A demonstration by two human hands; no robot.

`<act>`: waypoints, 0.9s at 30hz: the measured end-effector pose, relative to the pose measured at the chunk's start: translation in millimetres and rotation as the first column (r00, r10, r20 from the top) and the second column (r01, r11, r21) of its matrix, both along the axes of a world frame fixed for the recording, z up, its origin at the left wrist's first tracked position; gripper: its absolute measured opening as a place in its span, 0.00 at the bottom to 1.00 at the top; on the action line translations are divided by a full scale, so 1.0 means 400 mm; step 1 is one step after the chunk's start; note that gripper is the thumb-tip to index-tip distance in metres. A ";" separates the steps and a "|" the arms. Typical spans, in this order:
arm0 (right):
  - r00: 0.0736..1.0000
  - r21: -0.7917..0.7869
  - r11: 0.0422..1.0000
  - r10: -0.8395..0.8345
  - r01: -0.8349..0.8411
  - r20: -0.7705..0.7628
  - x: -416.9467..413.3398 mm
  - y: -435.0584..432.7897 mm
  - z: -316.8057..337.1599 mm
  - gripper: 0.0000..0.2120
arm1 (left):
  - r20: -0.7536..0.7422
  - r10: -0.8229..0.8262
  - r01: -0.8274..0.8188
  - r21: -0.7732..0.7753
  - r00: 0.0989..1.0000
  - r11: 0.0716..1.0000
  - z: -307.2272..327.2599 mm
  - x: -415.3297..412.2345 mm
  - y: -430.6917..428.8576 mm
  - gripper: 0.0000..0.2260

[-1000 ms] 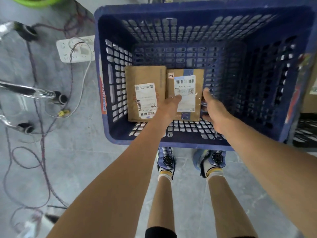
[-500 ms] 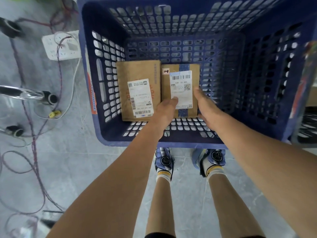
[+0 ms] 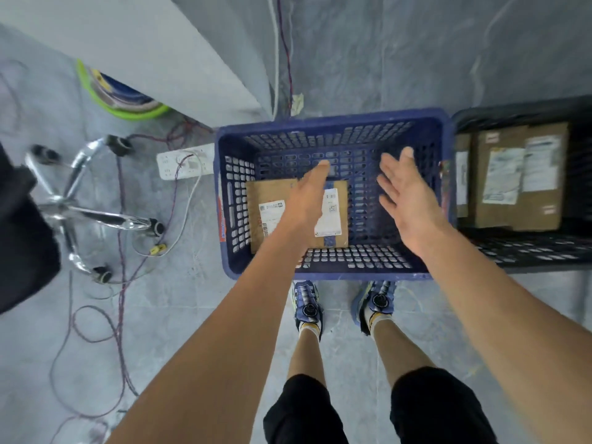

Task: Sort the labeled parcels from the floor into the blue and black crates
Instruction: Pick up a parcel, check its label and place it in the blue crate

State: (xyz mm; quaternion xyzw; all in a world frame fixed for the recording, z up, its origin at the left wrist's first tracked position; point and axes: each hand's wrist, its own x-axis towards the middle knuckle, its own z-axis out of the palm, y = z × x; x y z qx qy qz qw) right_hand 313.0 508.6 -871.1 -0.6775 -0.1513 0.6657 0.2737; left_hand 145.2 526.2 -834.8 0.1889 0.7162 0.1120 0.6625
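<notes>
Nothing is legible. In the blue crate [image 3: 330, 118], the left parcel [image 3: 267, 192] carries a white label [image 3: 271, 216] with a barcode and a small logo; the right parcel [image 3: 342, 219] has one with a barcode and QR code. The black crate's [image 3: 528, 253] boxes [image 3: 520, 216] bear white labels [image 3: 503, 176], all blurred.

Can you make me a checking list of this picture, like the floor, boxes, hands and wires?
Surface: grey floor; both crates stand on it.
Job's things: blue crate holds two labelled parcels side by side; black crate on its right holds more parcels.
Clutter: nothing seen.
Grips: left grip open over the two parcels; right grip open over the blue crate's floor; both hold nothing.
Cables: loose wires trail over the floor left of the blue crate, near a white power strip.
Surroundings: chrome chair base, green-rimmed reel, pale wall.
</notes>
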 end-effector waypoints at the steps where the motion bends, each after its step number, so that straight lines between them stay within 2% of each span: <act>1: 1.000 0.032 0.999 -0.019 0.020 -0.008 0.016 0.014 0.062 0.33 | 0.002 -0.017 0.016 0.039 1.000 0.999 0.066 0.020 0.022 0.29; 4: 0.998 0.125 0.990 -0.060 0.063 -0.021 0.073 0.058 0.252 0.33 | -0.007 -0.038 0.038 0.151 0.999 0.988 0.268 0.080 0.086 0.36; 8: 0.990 0.252 0.957 -0.141 0.144 -0.030 0.153 0.110 0.523 0.36 | 0.076 -0.072 0.049 0.274 0.995 0.960 0.531 0.170 0.154 0.28; 14: 0.971 0.436 0.871 -0.239 0.228 -0.030 0.238 0.113 0.911 0.42 | 0.149 -0.178 0.096 0.439 0.973 0.893 0.890 0.273 0.185 0.27; 18: 0.931 0.528 0.789 -0.365 0.313 -0.006 0.275 0.070 1.128 0.35 | 0.193 -0.288 0.140 0.549 0.938 0.824 1.080 0.321 0.179 0.26; 20: 0.908 0.574 0.747 -0.418 0.336 0.013 0.279 0.034 1.235 0.34 | 0.208 -0.355 0.170 0.596 0.911 0.785 1.169 0.345 0.170 0.25; 23: 0.857 0.659 0.658 -0.513 0.363 0.041 0.280 -0.034 1.370 0.39 | 0.240 -0.476 0.221 0.654 0.846 0.723 1.289 0.380 0.138 0.24; 27: 0.758 0.714 0.551 -0.651 0.432 0.043 0.264 -0.156 1.498 0.35 | 0.245 -0.626 0.299 0.714 0.740 0.633 1.420 0.411 0.070 0.22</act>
